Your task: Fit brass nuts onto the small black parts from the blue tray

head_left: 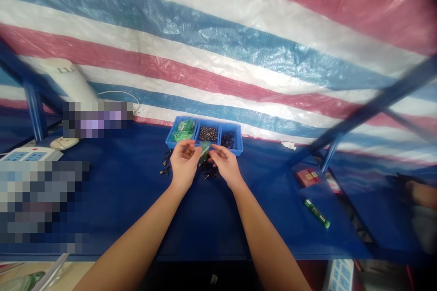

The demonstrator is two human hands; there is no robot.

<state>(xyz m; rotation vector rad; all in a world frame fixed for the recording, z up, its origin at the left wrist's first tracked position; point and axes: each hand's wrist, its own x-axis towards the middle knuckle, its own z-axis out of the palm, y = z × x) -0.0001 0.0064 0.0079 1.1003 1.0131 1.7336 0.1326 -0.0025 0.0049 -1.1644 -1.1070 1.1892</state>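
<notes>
My left hand [184,163] and my right hand [226,164] meet in front of a blue bin with three compartments [239,151]. Thumb and fingers of each are closed on a small green plastic bag [205,149], one hand per side. What the bag contains is too small to tell. In the bin, green plastic bags [184,131] fill the left compartment, small brass-and-black parts [208,133] the middle one, and black screw-like pieces [227,139] the right one. Loose dark screw-like pieces [165,171] lie beside my left hand, and more lie beneath both hands.
On the blue table [266,200], a dark red box [307,177] and a green packet [317,213] lie to the right. A white power strip [32,154] is at the left. Blue metal struts [368,111] slope at both sides before a striped sheet [218,50]. Another person's arm [425,194] shows far right.
</notes>
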